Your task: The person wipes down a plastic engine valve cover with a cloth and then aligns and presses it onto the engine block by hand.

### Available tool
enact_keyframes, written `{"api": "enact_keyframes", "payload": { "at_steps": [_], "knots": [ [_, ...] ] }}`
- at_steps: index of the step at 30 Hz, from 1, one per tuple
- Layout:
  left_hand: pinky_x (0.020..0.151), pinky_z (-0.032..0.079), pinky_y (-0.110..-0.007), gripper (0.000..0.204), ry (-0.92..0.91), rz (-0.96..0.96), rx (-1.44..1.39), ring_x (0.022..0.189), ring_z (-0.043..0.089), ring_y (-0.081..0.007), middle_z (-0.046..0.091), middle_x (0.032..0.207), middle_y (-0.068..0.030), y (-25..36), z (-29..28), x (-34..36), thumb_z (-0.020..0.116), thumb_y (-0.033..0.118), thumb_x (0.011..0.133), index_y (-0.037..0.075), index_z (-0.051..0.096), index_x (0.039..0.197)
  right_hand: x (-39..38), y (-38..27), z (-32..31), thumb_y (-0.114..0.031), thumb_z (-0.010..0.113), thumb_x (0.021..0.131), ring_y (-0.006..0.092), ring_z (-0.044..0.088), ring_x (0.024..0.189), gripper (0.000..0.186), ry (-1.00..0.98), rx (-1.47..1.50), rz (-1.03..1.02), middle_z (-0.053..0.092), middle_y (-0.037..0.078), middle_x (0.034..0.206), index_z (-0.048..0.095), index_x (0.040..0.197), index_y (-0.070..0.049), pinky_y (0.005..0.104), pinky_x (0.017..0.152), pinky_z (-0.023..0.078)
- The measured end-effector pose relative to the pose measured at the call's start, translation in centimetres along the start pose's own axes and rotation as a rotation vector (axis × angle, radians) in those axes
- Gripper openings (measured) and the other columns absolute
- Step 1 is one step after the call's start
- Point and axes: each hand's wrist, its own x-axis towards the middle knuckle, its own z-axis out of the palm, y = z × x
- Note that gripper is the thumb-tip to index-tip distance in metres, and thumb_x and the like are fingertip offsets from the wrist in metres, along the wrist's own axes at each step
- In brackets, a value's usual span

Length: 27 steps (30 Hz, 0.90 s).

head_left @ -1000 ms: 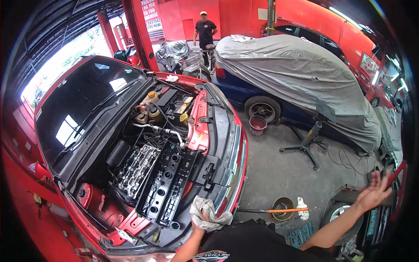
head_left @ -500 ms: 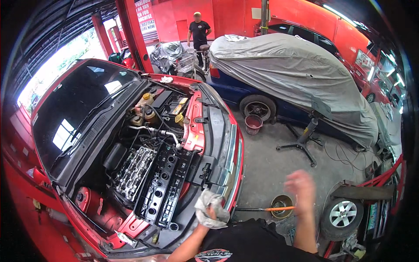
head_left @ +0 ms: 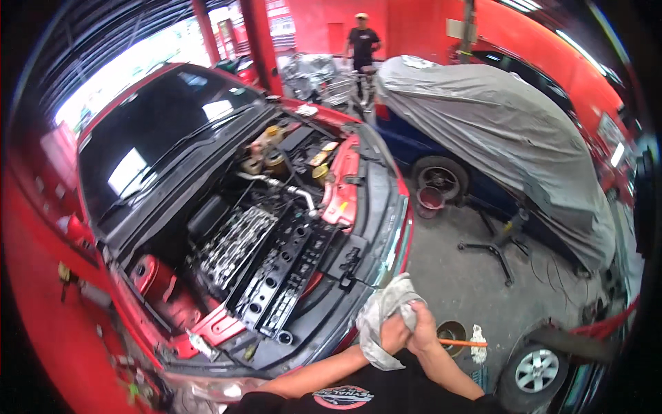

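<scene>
left hand: curled around grey rag | right hand: gripping rag | hands touching

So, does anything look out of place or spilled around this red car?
Yes: its valve cover is off, lying beside the bared cylinder head it would normally close, perhaps deliberately. Also, a crumpled white piece, perhaps cloth, lies loose on the concrete floor. I see no clear spill, but the picture is blurred.
</scene>
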Motion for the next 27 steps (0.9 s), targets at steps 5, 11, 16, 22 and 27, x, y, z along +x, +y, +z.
{"api": "enact_keyframes", "payload": {
  "at_steps": [5,11,16,22,27],
  "knots": [
    [0.116,0.027,-0.056,0.065,0.023,-0.038,0.147,0.137,0.040,-0.0472,0.049,0.140,-0.0249,0.0,-1.7,-1.6,0.071,0.032,0.081,0.008,0.052,0.139,-1.6,-0.6,-0.1,-0.029,0.050,0.099,0.0251,0.065,0.108,0.041,-0.131,-0.186,0.069,0.066,0.012,0.120,0.058,0.126,0.000,0.0391,0.099,0.049],
    [0.114,0.033,-0.046,0.063,0.065,-0.020,0.006,0.134,0.045,-0.0391,0.049,0.139,-0.0239,0.1,-4.4,-2.9,0.067,0.036,0.086,-0.001,0.050,0.135,-1.8,1.1,-2.8,-0.040,0.048,0.102,0.0174,0.061,0.098,0.048,-0.381,-0.631,0.202,0.067,0.007,0.105,0.064,0.115,0.004,0.0348,0.091,0.047],
    [0.090,0.051,-0.046,0.034,0.135,-0.009,-0.014,0.095,0.066,-0.0402,0.067,0.099,-0.0174,0.1,-3.9,-4.1,0.066,0.010,0.080,0.001,0.062,0.112,-2.3,-1.4,-1.0,-0.034,0.054,0.101,0.0140,0.058,0.098,0.040,-0.576,-0.888,0.107,0.067,0.005,0.104,0.065,0.116,0.001,0.0339,0.090,0.046],
    [0.078,0.054,-0.045,0.019,0.135,-0.519,-0.207,0.094,0.069,-0.0391,0.070,0.094,-0.0209,0.9,-5.4,-3.7,0.056,0.011,0.090,0.005,0.067,0.104,-3.5,-0.2,-1.6,-0.032,0.058,0.098,0.0144,0.057,0.106,0.045,-0.665,-0.698,0.022,0.066,0.007,0.114,0.061,0.125,0.004,0.0318,0.094,0.045],
    [0.072,0.054,-0.045,0.016,0.274,-0.479,-0.227,0.087,0.068,-0.0426,0.070,0.087,-0.0206,0.7,-5.4,-3.4,0.054,0.012,0.093,0.002,0.067,0.098,-1.2,2.8,-6.0,-0.032,0.058,0.098,0.0163,0.059,0.103,0.042,-0.629,-0.507,0.091,0.064,0.008,0.117,0.061,0.121,0.003,0.0303,0.089,0.045]
  ]
}}
